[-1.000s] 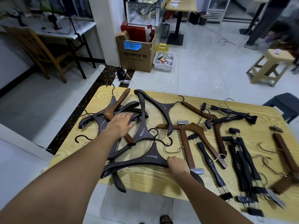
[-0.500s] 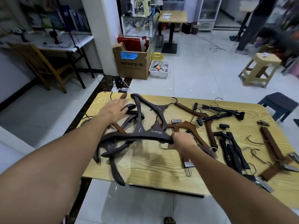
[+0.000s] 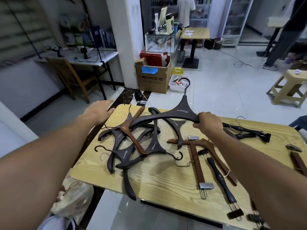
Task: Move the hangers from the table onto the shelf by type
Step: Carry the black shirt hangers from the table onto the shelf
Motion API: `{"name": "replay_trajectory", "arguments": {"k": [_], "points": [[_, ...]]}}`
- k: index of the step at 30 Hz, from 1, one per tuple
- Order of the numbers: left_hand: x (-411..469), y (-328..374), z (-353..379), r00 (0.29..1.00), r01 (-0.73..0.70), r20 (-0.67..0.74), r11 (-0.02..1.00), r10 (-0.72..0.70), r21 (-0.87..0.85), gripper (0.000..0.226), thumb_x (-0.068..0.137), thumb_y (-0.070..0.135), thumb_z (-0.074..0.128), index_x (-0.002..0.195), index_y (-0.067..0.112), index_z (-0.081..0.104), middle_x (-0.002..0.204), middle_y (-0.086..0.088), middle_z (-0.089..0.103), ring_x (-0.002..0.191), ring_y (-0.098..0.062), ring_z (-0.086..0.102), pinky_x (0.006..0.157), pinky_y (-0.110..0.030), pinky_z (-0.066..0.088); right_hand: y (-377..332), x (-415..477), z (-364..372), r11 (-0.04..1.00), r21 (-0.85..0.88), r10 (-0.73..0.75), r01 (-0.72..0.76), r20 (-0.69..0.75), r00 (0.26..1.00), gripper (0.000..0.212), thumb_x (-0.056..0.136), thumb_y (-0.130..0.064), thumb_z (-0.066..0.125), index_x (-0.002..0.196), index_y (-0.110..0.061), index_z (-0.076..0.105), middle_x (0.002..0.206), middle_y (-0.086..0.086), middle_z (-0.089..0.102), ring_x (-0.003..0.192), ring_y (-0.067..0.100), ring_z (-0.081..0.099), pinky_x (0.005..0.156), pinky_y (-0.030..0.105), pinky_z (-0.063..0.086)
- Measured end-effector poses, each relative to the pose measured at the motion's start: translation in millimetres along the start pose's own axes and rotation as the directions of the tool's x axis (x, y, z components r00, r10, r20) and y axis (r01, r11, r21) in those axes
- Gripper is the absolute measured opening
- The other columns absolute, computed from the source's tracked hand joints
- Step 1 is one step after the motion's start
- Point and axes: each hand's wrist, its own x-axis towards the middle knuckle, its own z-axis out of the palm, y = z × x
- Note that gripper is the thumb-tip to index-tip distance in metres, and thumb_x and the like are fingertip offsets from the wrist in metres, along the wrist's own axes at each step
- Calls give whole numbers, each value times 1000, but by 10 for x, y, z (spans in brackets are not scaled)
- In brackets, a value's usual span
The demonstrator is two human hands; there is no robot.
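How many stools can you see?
2. A tan stool stands on the floor, far right; a dark stool peeks in at the right edge behind the table. More may be hidden.

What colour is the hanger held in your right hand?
The hanger is dark brown, almost black, with a black hook; head view.

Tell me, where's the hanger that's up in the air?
In the head view, the dark hanger is held above the hanger pile on the table's left, its right end gripped by the right hand, hook pointing up.
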Motion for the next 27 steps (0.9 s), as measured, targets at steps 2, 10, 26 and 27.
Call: {"name": "replay_trajectory", "arguments": {"k": [2,10,26,27], "points": [[-35,-9,60,1000,15,21,1000,-15,-2,49,99,35,39,143,16,33,139,-17,48,126,-34,45,104,-43,39,-83,80,-24,998,47,33,-34,17,999,32,88,-34,63,106,-7,59,104,12,63,96,33,62,68,31,40],[-60,261,309,996,34,78,999,-36,27,47,100,34,36,143,15,33,137,-17,50,126,-33,46,103,-41,38,-364,434,-46,946,297,116,-131,66,991,30,88,-28,66,107,-6,60,105,12,64,97,31,62,69,29,40],[662,1734,1061,934,-206,300,978,196,3,48,99,32,39,144,18,32,143,-8,44,131,-29,40,104,-42,39,210,959,-154,913,347,199,-213,75,977,36,87,-37,65,108,-9,59,99,8,63,85,27,58,68,30,39],[733,1799,1099,925,-222,315,975,213,-7,48,99,30,39,145,19,30,144,-8,43,131,-28,40,104,-42,39,250,981,-137,917,334,204,-217,75,976,36,87,-37,65,108,-9,59,101,9,64,87,27,60,69,29,39]]}}
